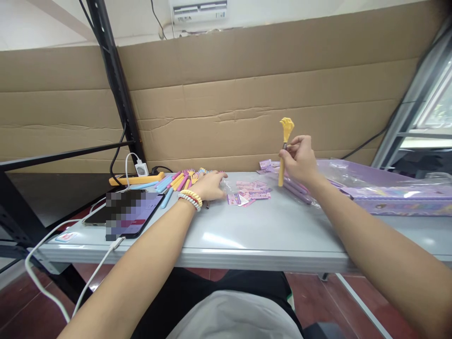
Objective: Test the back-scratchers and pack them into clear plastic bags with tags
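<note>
My right hand [300, 160] is closed around a yellow back scratcher [285, 136] and holds it upright above the grey table [268, 230]; its claw-shaped head points up. My left hand [211, 184] rests on the table with its fingers reaching over a clear small bag [226, 188], next to a pile of pink, blue and yellow scratchers [178, 181]. Whether the left fingers grip anything is hidden. Small pink printed cards [251, 192] lie between the two hands.
A tablet [136, 212] with a white charging cable lies at the table's left, behind it a yellow power strip [136, 179]. A purple box with plastic wrap [384, 190] stands at the right. Cardboard sheets line the wall behind; a black rack post rises at the left.
</note>
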Demonstrator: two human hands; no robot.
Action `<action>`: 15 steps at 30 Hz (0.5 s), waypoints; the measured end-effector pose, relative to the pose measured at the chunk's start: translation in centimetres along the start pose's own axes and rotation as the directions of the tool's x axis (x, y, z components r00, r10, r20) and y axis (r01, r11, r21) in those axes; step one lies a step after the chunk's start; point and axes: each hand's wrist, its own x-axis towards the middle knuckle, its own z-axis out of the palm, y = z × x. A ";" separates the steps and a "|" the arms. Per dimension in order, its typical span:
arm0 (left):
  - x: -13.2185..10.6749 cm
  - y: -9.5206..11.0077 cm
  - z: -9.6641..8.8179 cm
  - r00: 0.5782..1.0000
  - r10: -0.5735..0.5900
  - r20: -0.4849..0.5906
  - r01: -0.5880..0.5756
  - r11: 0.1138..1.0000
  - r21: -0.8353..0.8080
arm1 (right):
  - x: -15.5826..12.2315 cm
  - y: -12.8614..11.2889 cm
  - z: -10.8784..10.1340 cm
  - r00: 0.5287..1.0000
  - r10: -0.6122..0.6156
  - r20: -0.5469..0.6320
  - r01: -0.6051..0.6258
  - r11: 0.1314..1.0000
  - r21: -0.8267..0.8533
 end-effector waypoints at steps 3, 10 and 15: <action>0.0 -0.3 -0.1 0.989 -0.053 -0.140 0.056 0.998 0.024 | 0.0 -0.5 -0.4 0.997 -0.005 -0.079 -0.001 0.997 -0.082; -0.1 -0.8 -0.5 0.946 -0.127 -0.297 0.114 0.992 -0.060 | 0.5 -0.4 -0.9 0.982 -0.023 -0.185 -0.013 0.982 -0.187; -0.3 -0.9 -0.8 0.954 -0.007 -0.300 -0.006 0.999 -0.041 | 0.6 -0.1 -1.2 0.998 -0.025 -0.051 0.002 0.913 -0.407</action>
